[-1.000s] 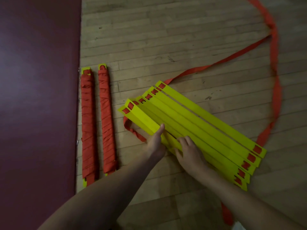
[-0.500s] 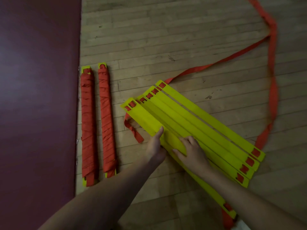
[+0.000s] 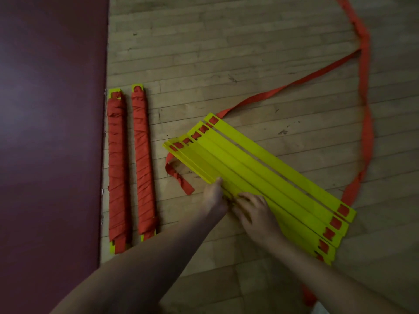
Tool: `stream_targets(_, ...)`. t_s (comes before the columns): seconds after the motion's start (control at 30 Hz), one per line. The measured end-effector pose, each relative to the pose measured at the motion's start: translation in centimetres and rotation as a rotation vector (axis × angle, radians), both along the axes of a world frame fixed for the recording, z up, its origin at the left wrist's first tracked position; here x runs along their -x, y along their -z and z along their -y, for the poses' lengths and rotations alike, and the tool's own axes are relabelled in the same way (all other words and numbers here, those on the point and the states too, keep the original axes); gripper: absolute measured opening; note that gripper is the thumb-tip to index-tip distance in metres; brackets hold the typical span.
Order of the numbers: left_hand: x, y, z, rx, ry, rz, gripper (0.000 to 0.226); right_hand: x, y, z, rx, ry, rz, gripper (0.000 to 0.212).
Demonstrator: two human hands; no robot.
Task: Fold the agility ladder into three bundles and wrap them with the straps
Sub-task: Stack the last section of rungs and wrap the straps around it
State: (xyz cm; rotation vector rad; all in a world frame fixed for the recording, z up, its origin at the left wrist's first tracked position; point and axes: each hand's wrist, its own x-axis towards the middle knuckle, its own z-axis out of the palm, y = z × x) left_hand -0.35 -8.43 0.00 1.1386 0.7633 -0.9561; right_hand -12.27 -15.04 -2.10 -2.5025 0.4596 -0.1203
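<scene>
**Bundle 3: rungs being gathered, strap not yet wound**

The yellow rungs (image 3: 260, 177) lie fanned on the wooden floor (image 3: 226, 53), overlapping but not squared. The left hand (image 3: 214, 196) sits against the fan's near edge, thumb up; whether its fingers grip underneath cannot be told. The right hand (image 3: 254, 211) lies just beside it, fingers curled onto the nearest rungs. The loose strap (image 3: 367, 132) loops wide to the right, and a short twisted tail (image 3: 179, 177) lies left of the fan. 2 wrapped bundles (image 3: 116, 168) lie beside the dark red mat (image 3: 49, 132).

Judgement: stacking is in hand. The next move calls for sliding the rungs flush and clamping them before winding.
</scene>
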Motion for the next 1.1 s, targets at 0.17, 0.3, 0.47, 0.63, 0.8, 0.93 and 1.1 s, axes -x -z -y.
stream_targets(0.17,0.1,0.6,-1.2,-0.027,0.020,0.026,0.020,-1.8,0.7,3.0,-0.242,0.291,-0.150,0.022)
stream_targets(0.3,-0.1,0.6,-1.0,0.010,-0.045,-0.012,0.029,-2.1,1.7,4.4,-0.174,0.323,-0.317,0.038)
stream_targets(0.47,0.0,0.7,-0.1,-0.030,-0.018,-0.030,0.016,-2.8,1.4,5.4,-0.197,0.325,-0.418,0.042)
stream_targets(0.63,-0.1,1.2,0.5,-0.083,-0.010,-0.033,0.031,-3.4,1.5,6.2,-0.249,0.297,-0.548,0.058)
stream_targets(0.8,-0.3,0.1,0.7,0.004,-0.166,-0.027,0.038,-2.3,0.9,3.7,-0.008,0.192,-0.215,0.027)
stream_targets(0.93,-0.3,-0.5,0.0,0.180,-0.110,0.007,0.033,-0.1,0.9,1.3,0.215,-0.063,-0.059,0.034)
stream_targets(1.1,-0.1,0.1,-0.3,-0.017,-0.025,-0.019,0.033,-1.0,0.3,2.0,-0.132,0.080,-0.066,0.042)
